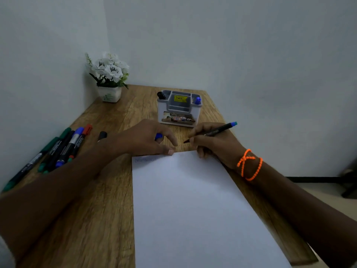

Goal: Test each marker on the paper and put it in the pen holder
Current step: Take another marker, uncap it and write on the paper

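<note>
Roughly six markers [58, 149] at left frame, partly arm-hidden, two in pen holder [178, 109], left hand [146, 140] clutching blue cap [158, 136], right hand [216, 146] gripping uncapped marker [216, 130], paper [193, 209] writing illegible.

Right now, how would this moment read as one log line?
right hand: holds uncapped marker | left hand: holds blue cap, pins paper | pen holder: two markers in

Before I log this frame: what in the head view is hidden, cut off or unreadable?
- Faint writing at the white paper sheet's top left: too small and blurred to read.
- Blue cap: mostly covered by the left hand.
- Black marker's tip: in shadow beside the right hand, ink colour unclear.
- Paper's near edge: cut off by the frame.
</note>
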